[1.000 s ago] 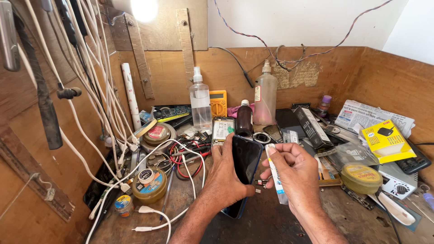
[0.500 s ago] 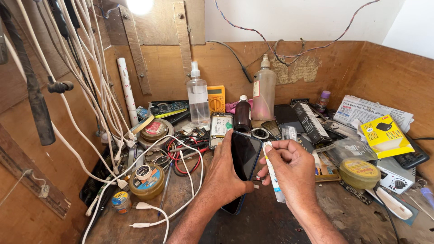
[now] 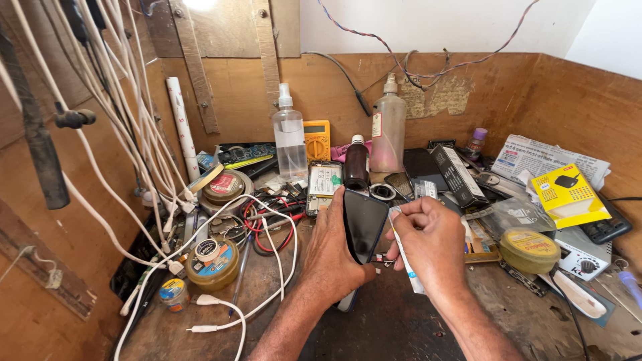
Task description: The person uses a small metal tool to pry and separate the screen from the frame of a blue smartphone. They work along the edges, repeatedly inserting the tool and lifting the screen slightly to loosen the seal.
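My left hand [image 3: 334, 251] grips a black phone [image 3: 364, 224] upright by its left edge, dark glass turned toward me, just above the wooden bench. My right hand [image 3: 431, 244] is closed around a thin white tube [image 3: 403, 257] with a blue band, its upper tip held against the phone's right edge. The two hands almost touch below the phone. An opened phone body [image 3: 324, 184] with its insides exposed lies on the bench just behind my left hand.
Behind stand a clear spray bottle [image 3: 290, 144], a dark brown bottle [image 3: 356, 166], a cloudy bottle [image 3: 388, 130] and a yellow multimeter [image 3: 317, 139]. White cables [image 3: 127, 127] hang at left over round tins [image 3: 212, 262]. A yellow box [image 3: 567, 194] and round tin [image 3: 529, 249] lie at right.
My hands, phone and tube have kept nearly the same pose; only the view has shifted slightly, placing them a little lower and nearer.
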{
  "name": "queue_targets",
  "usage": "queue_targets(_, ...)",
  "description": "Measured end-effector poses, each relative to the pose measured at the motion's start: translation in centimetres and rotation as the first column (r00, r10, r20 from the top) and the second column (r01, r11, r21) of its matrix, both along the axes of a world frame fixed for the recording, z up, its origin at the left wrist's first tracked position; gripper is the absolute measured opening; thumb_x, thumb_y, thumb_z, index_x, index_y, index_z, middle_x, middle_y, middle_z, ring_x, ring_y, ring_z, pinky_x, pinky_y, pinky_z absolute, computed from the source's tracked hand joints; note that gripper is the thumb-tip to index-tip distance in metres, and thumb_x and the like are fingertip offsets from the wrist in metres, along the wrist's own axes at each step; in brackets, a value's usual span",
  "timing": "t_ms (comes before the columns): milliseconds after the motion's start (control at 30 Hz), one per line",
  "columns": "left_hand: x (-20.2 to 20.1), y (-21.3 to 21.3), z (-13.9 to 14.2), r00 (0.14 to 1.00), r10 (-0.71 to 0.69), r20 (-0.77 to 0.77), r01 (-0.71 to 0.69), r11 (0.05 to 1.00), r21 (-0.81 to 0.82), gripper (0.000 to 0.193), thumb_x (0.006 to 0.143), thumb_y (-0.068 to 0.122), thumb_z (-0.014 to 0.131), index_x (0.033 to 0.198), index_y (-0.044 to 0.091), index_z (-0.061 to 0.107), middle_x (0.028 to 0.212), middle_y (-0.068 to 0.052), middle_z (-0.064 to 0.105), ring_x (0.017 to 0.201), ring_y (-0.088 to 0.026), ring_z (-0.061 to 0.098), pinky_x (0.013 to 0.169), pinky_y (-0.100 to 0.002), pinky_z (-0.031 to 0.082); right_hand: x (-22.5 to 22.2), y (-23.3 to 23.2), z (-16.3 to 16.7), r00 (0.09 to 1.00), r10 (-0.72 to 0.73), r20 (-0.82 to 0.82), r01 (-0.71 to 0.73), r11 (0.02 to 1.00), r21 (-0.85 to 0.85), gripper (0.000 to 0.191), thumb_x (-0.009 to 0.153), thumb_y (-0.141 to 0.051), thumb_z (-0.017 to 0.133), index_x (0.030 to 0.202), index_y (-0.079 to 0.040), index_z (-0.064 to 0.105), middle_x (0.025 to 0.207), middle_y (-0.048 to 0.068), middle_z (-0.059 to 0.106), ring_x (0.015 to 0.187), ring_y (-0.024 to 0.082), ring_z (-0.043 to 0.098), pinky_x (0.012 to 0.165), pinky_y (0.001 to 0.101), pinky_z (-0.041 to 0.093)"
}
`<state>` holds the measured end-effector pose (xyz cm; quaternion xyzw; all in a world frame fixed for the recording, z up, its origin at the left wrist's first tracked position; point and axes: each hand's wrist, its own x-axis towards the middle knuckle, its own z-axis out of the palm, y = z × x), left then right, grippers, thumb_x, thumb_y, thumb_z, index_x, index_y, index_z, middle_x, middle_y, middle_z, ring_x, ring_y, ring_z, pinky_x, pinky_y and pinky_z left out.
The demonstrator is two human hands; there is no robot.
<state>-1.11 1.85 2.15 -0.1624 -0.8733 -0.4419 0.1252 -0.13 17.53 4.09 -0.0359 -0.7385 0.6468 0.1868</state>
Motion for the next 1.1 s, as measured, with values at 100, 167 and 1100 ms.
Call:
queue_targets(100, 0.3, 0.2, 0.1, 0.999, 0.024, 0.023, -0.024, 0.999, -0.036, 0.138, 0.050, 0.010, 0.090, 0.160, 0.010, 0.009, 0.126, -0.017, 0.049, 0.120, -0.037, 0.053, 0.104, -0.045, 0.046, -0.5, 0.5, 0.4, 0.999, 0.020, 0.041, -0.021, 0.999, 0.033, 0.012, 0.091, -0.004, 0.065, 0.092, 0.008, 0.063, 0.066, 0.016, 0.068, 0.039, 0.017, 0.059, 0.030, 0.0318, 0.044)
queue_targets(167, 0.4, 0.1, 0.3, 1.000, 0.030, 0.007, -0.030, 0.999, -0.044, 0.137, 0.050, 0.010, 0.090, 0.160, 0.010, 0.009, 0.127, -0.017, 0.049, 0.121, -0.037, 0.053, 0.104, -0.045, 0.046, -1.0, 0.9, 0.7, 0.996, 0.051, 0.068, -0.053, 0.998, 0.023, 0.012, 0.091, -0.003, 0.065, 0.090, 0.008, 0.063, 0.065, 0.016, 0.067, 0.038, 0.017, 0.058, 0.030, 0.0319, 0.042)
queue_targets(1100, 0.3, 0.4, 0.8, 0.988, 0.110, 0.107, -0.093, 0.983, -0.158, 0.142, 0.050, 0.015, 0.096, 0.160, 0.008, 0.006, 0.135, -0.018, 0.045, 0.129, -0.037, 0.049, 0.108, -0.044, 0.044, -5.9, 3.3, 4.2, 0.892, 0.233, 0.388, -0.366, 0.875, 0.317, 0.008, 0.086, -0.002, 0.069, 0.084, 0.004, 0.065, 0.060, 0.014, 0.066, 0.039, 0.015, 0.057, 0.032, 0.0295, 0.039)
